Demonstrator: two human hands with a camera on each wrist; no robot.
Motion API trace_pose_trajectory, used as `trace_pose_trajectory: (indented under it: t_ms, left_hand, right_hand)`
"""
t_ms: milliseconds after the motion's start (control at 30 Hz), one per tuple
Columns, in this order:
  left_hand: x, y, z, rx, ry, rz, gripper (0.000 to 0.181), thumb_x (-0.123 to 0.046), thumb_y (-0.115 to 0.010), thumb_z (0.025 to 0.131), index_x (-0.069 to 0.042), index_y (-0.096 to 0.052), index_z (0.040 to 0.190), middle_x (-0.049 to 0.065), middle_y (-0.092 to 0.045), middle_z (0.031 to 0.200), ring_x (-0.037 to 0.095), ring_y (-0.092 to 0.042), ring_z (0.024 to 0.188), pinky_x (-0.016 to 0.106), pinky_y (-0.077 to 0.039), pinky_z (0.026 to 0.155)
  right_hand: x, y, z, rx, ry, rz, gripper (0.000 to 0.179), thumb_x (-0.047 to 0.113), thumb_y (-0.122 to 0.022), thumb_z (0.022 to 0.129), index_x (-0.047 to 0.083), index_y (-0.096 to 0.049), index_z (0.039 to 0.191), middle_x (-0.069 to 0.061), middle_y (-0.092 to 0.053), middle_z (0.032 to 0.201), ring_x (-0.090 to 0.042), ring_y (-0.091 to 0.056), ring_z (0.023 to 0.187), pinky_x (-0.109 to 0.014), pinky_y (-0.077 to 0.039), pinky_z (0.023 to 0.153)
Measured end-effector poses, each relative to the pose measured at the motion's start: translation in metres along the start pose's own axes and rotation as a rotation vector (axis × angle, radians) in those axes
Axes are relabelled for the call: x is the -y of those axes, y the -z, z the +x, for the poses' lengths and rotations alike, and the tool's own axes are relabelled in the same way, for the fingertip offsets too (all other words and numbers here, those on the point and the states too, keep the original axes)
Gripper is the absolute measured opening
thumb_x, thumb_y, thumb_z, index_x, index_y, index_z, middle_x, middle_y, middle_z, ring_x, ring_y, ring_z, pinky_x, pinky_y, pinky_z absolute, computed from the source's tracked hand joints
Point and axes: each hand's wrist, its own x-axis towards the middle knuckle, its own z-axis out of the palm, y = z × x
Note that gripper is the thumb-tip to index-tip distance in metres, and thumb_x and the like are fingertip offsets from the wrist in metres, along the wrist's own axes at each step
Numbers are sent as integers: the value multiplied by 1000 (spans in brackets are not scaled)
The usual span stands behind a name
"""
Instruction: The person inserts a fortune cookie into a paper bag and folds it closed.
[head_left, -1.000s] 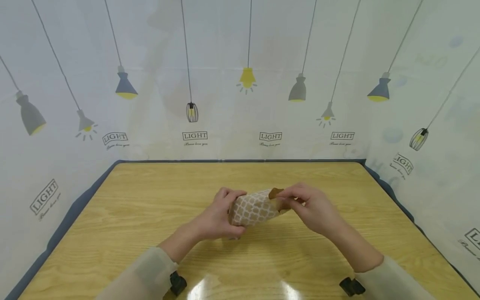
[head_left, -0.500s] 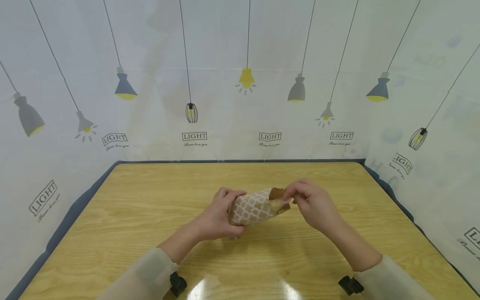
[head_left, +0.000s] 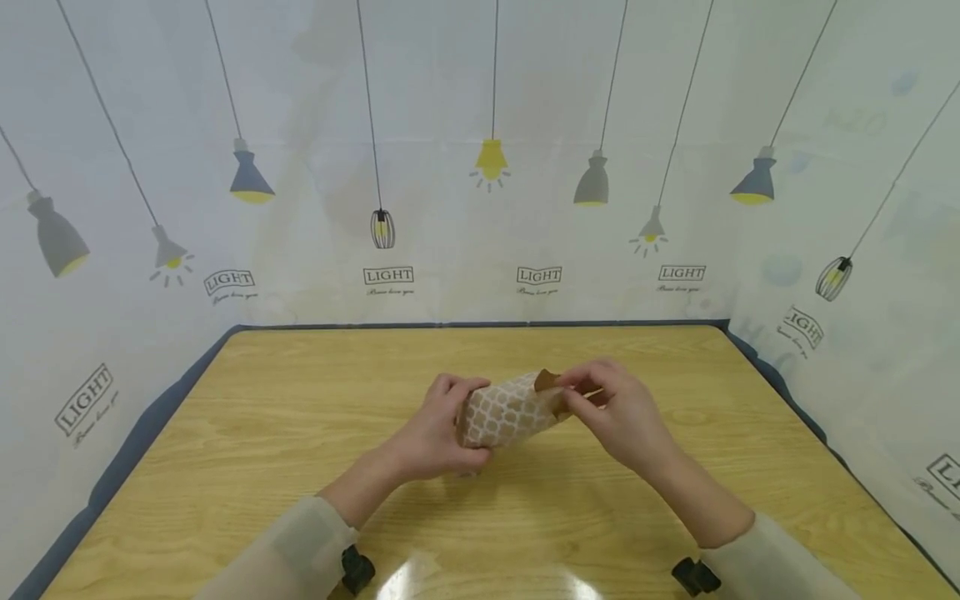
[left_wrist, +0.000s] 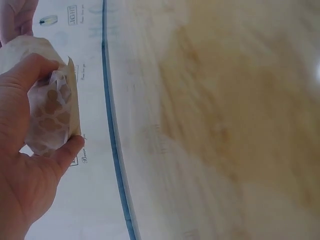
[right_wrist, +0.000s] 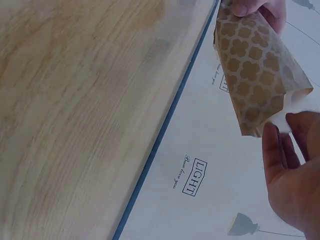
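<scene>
A brown paper bag (head_left: 510,412) with a white lattice print is held above the table, its mouth toward the right. My left hand (head_left: 442,429) grips its left end, thumb on the near side and fingers on the far side. In the left wrist view that hand (left_wrist: 30,145) wraps the crumpled end of the bag (left_wrist: 50,110). At the mouth, my right hand (head_left: 622,417) has its thumb and fingers together. From the right wrist view, the right hand (right_wrist: 295,185) pinches a pale white piece (right_wrist: 290,109) in the opening; its kind cannot be told. The bag's contents are hidden.
Under both hands lies a wood-grain table (head_left: 300,375) with a dark blue edge. A white curtain (head_left: 450,83) printed with hanging lamps stands around its back and sides. Dark wrist-camera mounts (head_left: 357,571) sit at the sleeve cuffs.
Half a second ago the right fingers were slightly farther right, with more of the pale piece showing in the mouth. Now they are back closer to the bag's opening. The left hand stays put.
</scene>
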Motion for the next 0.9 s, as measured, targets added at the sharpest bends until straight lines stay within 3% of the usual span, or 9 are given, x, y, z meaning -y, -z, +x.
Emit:
trace_pose_trajectory:
  t_ms: [200, 400, 467, 567, 700, 767, 833, 900]
  left_hand:
    - [-1, 2, 1, -43, 17, 16, 96, -14, -95, 79, -14, -47, 162, 12, -43, 145, 27, -50, 126, 52, -54, 109]
    - [-2, -2, 2, -26, -18, 12, 93, -14, -94, 81, -13, -48, 161, 13, -43, 144, 28, -49, 126, 51, -54, 107]
    - [-3, -4, 3, -21, -28, 14, 93, -14, -94, 81, -13, -47, 162, 13, -42, 144, 28, -49, 125, 50, -53, 107]
    - [-3, -5, 4, -33, -36, 26, 94, -15, -94, 80, -13, -47, 162, 12, -42, 144, 27, -49, 126, 48, -52, 107]
    - [-1, -6, 4, -74, -25, 20, 94, -16, -96, 79, -12, -49, 161, 13, -44, 145, 26, -51, 126, 50, -53, 109]
    - [1, -5, 5, -91, -18, 10, 95, -16, -96, 78, -12, -50, 160, 14, -45, 144, 27, -52, 126, 51, -54, 110]
    - [2, -5, 5, -102, -12, 1, 95, -16, -97, 77, -12, -50, 160, 14, -45, 144, 27, -53, 125, 52, -55, 110]
    - [2, -6, 6, -101, -13, 9, 94, -16, -97, 78, -12, -51, 160, 14, -46, 144, 27, -53, 125, 52, -55, 110]
  right_hand:
    - [-1, 1, -1, 22, 10, -27, 14, 4, -75, 102, 15, -80, 107, 0, -74, 106, -10, -66, 89, -24, -60, 77]
    - [5, -5, 3, -17, -58, -52, 10, 14, -78, 103, 15, -83, 112, -3, -79, 107, -9, -64, 77, -25, -54, 62]
    - [7, -6, 3, 15, -84, -20, 15, 15, -75, 105, 14, -83, 118, -3, -81, 103, -9, -63, 70, -25, -53, 57]
    - [10, -4, 2, 135, -157, 65, 31, 13, -65, 108, 13, -77, 137, -9, -79, 90, -13, -61, 59, -26, -45, 46]
    - [8, 3, 1, 360, -219, 230, 59, 9, -54, 105, 17, -53, 163, -21, -74, 134, -26, -68, 54, -28, -40, 39]
    - [4, 6, 1, 452, -200, 297, 67, 8, -54, 104, 19, -43, 170, -21, -52, 165, -31, -73, 60, -31, -43, 39]
    - [0, 8, 2, 517, -189, 336, 73, 9, -57, 104, 20, -36, 173, -21, -37, 175, -35, -76, 66, -33, -46, 40]
    - [-3, 8, 3, 551, -189, 341, 75, 11, -62, 103, 18, -35, 173, -24, -38, 172, -36, -76, 70, -34, -50, 43]
